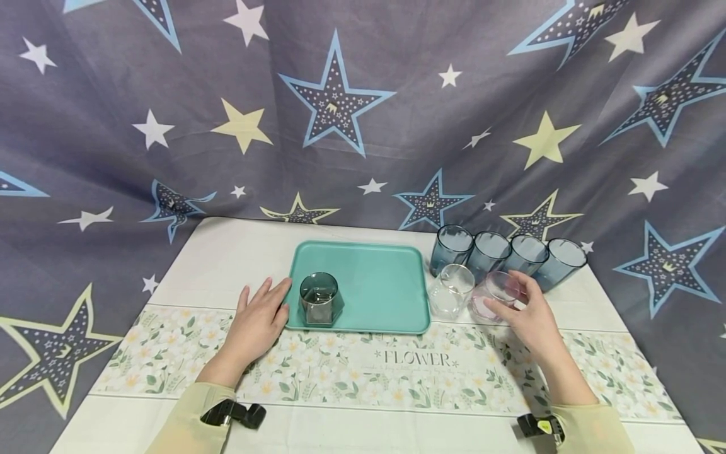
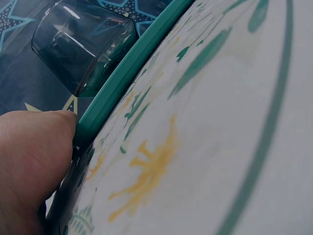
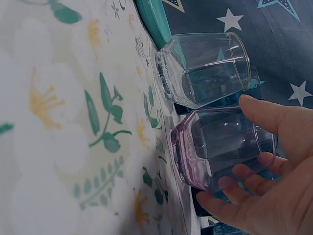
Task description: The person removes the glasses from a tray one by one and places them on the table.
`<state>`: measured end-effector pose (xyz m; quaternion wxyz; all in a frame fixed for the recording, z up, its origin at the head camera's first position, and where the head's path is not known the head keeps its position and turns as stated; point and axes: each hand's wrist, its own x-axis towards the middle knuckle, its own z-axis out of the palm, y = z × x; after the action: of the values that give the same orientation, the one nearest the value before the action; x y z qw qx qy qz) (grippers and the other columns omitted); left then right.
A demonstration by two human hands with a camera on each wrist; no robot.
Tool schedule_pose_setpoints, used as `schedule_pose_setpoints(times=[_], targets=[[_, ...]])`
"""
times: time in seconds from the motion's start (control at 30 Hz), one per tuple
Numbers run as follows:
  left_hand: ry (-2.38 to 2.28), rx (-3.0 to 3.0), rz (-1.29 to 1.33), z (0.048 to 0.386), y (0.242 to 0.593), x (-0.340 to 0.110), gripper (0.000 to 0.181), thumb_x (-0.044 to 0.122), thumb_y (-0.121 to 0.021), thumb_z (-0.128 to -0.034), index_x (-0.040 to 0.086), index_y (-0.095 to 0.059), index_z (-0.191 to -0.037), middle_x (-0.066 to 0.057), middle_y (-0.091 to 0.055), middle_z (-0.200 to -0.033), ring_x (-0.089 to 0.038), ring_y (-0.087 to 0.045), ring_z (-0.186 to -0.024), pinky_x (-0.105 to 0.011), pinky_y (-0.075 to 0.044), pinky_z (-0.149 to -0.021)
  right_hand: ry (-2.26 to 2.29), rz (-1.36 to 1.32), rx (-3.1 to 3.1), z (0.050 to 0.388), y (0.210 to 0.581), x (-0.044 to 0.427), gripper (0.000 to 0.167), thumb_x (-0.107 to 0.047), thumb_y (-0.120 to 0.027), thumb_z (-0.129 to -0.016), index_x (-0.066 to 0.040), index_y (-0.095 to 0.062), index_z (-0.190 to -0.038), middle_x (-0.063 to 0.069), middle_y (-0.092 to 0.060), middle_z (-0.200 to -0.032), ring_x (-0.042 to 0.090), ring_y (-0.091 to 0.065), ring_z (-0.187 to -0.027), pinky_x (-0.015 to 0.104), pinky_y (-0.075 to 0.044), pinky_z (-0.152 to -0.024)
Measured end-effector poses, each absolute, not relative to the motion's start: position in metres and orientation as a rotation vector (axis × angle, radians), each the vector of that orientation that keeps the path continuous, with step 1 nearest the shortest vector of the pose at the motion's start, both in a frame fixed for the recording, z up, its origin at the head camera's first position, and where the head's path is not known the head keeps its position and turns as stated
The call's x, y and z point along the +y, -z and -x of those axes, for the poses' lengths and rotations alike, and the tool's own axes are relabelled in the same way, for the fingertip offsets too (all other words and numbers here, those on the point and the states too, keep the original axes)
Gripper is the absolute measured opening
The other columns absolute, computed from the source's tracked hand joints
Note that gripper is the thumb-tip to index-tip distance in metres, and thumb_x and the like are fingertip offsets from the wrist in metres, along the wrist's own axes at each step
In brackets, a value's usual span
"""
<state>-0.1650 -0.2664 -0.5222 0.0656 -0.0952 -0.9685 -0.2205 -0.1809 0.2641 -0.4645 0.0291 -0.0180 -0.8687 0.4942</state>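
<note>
A pink-tinted glass [image 1: 495,295] stands on the table, my right hand [image 1: 530,315] holding it with the thumb on one side and fingers curled round the other. In the right wrist view, the fingers [image 3: 244,183] show through its wall. Just left of it is a clear glass [image 1: 451,290]. My left hand [image 1: 255,328] rests at the left edge of a teal tray [image 1: 380,287], fingers mostly extended, the thumb [image 2: 39,142] against the rim. On the tray's left part sits a dark grey glass [image 1: 319,299], upright.
Several tall blue glasses [image 1: 491,252] stand in a row behind the pink and clear glasses. A floral runner [image 1: 363,372] crosses the white table in front of the tray. A star-patterned curtain [image 1: 363,113] hangs behind the table.
</note>
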Motion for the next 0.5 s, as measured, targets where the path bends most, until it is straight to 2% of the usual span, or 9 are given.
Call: schedule_pose_setpoints(times=[0.07, 0.17, 0.37, 0.5], targets=[[0.664, -2.921, 0.288, 0.165, 0.522, -0.266, 0.058, 0.021, -0.053, -0.1163, 0.006, -0.041, -0.171, -0.013, -0.046, -0.172, -0.043, -0.027, -0.165, -0.069, -0.001, -0.132, -1.530, 0.041, -2.677, 0.181, 0.465, 0.264, 0.098, -0.026, -0.084, -0.103, -0.003, -0.022, -0.175, 0.027, -0.044, -0.165, 0.045, -0.044, -0.150, 0.057, -0.045, -0.119], [0.662, -2.920, 0.288, 0.165, 0.522, -0.266, 0.058, 0.021, -0.053, -0.1163, 0.006, -0.041, -0.171, -0.013, -0.046, -0.172, -0.043, -0.027, -0.165, -0.069, -0.001, -0.132, -1.509, 0.020, -2.679, 0.180, 0.464, 0.265, 0.098, -0.025, -0.084, -0.102, -0.003, -0.021, -0.175, 0.029, -0.043, -0.164, 0.046, -0.043, -0.151, 0.061, -0.043, -0.121], [0.665, -2.923, 0.284, 0.164, 0.521, -0.265, 0.058, 0.021, -0.052, -0.1163, 0.006, -0.041, -0.171, -0.013, -0.046, -0.172, -0.043, -0.027, -0.165, -0.069, -0.001, -0.132, -1.388, -0.061, -2.588, 0.178, 0.452, 0.261, 0.094, -0.015, -0.089, -0.097, 0.001, -0.032, -0.171, 0.032, -0.044, -0.164, 0.050, -0.040, -0.153, 0.066, -0.038, -0.123], [0.666, -2.923, 0.283, 0.164, 0.521, -0.265, 0.058, 0.020, -0.052, -0.1162, 0.006, -0.041, -0.171, -0.013, -0.046, -0.172, -0.043, -0.027, -0.165, -0.069, -0.001, -0.133, -1.311, -0.100, -2.534, 0.173, 0.441, 0.253, 0.089, -0.011, -0.090, -0.095, 0.001, -0.039, -0.167, 0.029, -0.045, -0.164, 0.051, -0.039, -0.153, 0.062, -0.032, -0.129]])
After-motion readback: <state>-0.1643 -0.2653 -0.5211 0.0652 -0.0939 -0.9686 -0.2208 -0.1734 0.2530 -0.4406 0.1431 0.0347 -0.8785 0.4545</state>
